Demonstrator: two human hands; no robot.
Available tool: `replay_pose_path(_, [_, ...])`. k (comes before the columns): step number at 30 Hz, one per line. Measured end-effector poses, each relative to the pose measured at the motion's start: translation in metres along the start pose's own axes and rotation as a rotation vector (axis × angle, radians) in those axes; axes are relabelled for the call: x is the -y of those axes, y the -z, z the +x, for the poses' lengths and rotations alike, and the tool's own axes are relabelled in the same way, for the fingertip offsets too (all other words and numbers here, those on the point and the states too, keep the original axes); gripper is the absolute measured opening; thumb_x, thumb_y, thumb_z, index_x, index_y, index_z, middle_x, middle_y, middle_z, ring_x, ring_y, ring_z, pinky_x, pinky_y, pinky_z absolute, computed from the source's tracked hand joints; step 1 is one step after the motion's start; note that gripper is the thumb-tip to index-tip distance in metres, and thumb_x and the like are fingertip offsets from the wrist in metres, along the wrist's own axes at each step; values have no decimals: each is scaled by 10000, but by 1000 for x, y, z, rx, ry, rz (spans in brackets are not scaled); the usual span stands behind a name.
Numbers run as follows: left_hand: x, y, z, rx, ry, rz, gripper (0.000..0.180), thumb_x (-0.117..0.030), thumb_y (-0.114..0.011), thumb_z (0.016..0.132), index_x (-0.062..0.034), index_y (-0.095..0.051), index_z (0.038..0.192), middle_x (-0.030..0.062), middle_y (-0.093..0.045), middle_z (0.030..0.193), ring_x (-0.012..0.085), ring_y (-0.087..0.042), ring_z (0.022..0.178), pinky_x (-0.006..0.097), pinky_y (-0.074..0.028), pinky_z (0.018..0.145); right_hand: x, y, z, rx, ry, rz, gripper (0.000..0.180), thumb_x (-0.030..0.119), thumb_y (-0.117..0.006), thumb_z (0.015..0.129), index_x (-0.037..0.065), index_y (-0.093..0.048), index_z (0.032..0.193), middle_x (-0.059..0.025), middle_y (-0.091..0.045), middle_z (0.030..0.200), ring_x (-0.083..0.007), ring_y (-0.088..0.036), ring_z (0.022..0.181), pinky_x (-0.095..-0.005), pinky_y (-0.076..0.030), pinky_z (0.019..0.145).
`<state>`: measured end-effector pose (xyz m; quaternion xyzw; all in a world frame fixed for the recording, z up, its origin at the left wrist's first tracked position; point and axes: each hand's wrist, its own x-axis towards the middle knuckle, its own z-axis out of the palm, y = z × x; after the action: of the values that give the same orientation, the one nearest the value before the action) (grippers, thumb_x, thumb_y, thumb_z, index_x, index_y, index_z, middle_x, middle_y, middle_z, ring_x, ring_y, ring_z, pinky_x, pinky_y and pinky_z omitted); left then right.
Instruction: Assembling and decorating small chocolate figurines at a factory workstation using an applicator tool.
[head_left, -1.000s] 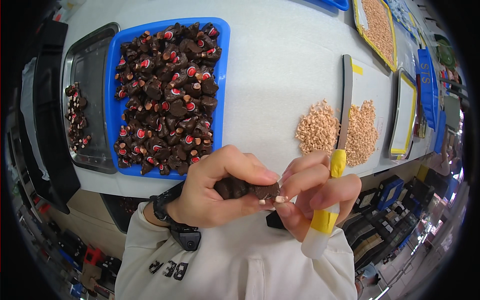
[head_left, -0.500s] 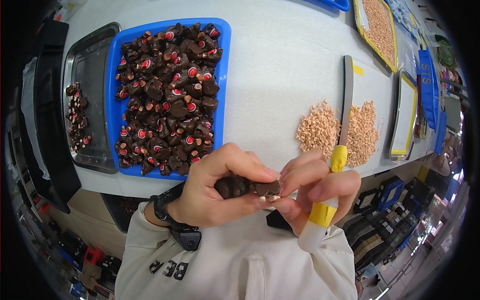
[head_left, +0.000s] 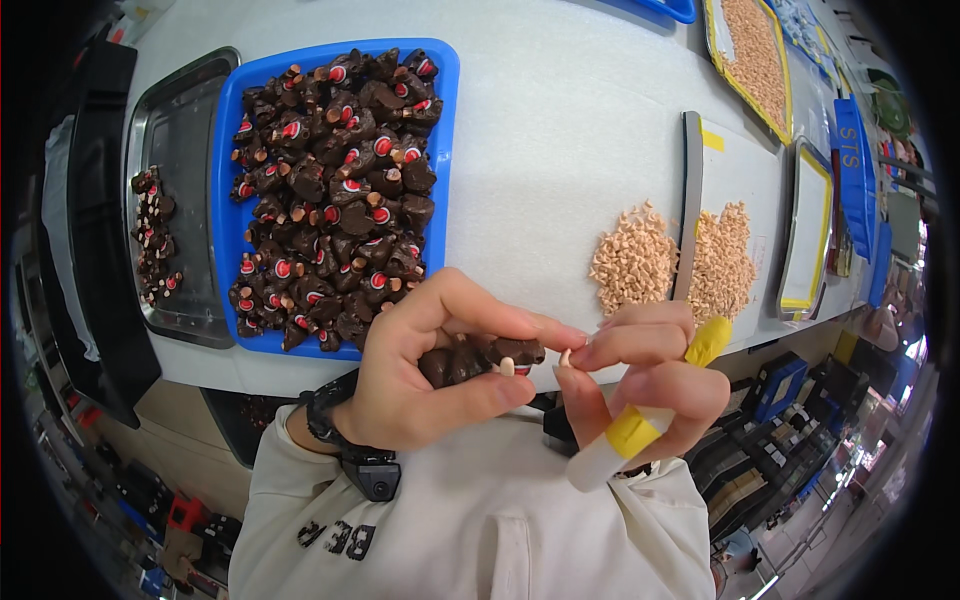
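My left hand (head_left: 415, 375) is closed around a small dark brown figurine (head_left: 450, 366), thumb below and fingers above. A pale beige peg (head_left: 507, 367) sticks out of the figurine beside my thumb, and a bit of red and white shows at its end. Just to the right, the thumb and forefinger of my right hand (head_left: 655, 385) pinch a tiny beige piece (head_left: 565, 359), apart from the figurine. Tucked under the other fingers of that hand is a slim white bottle (head_left: 597, 462) wrapped in yellow tape, tilted with its yellow end up and right.
At left, a blue tray (head_left: 452, 150) is filled with similar brown figurines, beside a metal tray (head_left: 190, 130) with small pieces. Two piles of beige pieces, one left (head_left: 632, 258) and one right (head_left: 725, 260), flank a dark strip (head_left: 690, 190). Yellow-edged trays (head_left: 815, 230) stand far right.
My right hand has drawn slightly away from the figurine, and a tiny beige piece now shows in its pinch. The bottle has tilted further. My left hand has turned the figurine a little.
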<state>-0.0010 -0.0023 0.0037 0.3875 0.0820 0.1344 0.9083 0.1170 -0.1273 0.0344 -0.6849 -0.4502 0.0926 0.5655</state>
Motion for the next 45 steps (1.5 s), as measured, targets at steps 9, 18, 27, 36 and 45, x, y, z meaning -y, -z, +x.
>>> replay_pose_path(9, [0, 0, 2, 3, -62, 2, 272, 59, -580, 809, 12, -445, 1042, 268, -558, 1129, 230, -552, 1094, 314, -444, 907, -1, -4, 0, -75, 57, -135, 374, -107, -751, 557, 107, -504, 739, -55, -638, 813, -189, -542, 696, -273, -410, 601])
replay_pose_path(18, [1, 1, -3, 2, -27, 4, 279, 60, -611, 795, 10, -461, 1025, 291, -530, 1170, 198, -564, 1073, 282, -466, 874, 1, -5, -1, -74, 30, -95, 400, -112, -741, 589, 94, -482, 814, -96, -644, 864, -205, -575, 702, -288, -424, 619])
replay_pose_path(27, [0, -1, -2, -62, -60, 22, 284, 75, -635, 774, 15, -487, 1009, 200, -605, 1048, 153, -613, 942, 247, -504, 779, 3, 0, -3, -60, 59, 23, 461, -118, -735, 595, 96, -421, 856, -151, -645, 909, -237, -587, 717, -289, -444, 616])
replay_pose_path(36, [-1, -2, -4, -117, 92, 103, 315, 21, -729, 723, 15, -545, 979, 59, -618, 861, 48, -586, 757, 174, -461, 644, 13, 6, -2, 192, 34, -169, 477, -122, -653, 719, 120, -305, 937, -151, -640, 932, -222, -559, 669, -262, -423, 636])
replay_pose_path(45, [-2, -1, -4, -147, 155, -37, 307, -52, -745, 737, 10, -547, 964, 33, -618, 821, 11, -545, 697, 149, -417, 589, 15, 5, -3, 189, 47, -220, 496, -149, -685, 669, 106, -327, 899, -157, -644, 946, -222, -575, 695, -263, -460, 606])
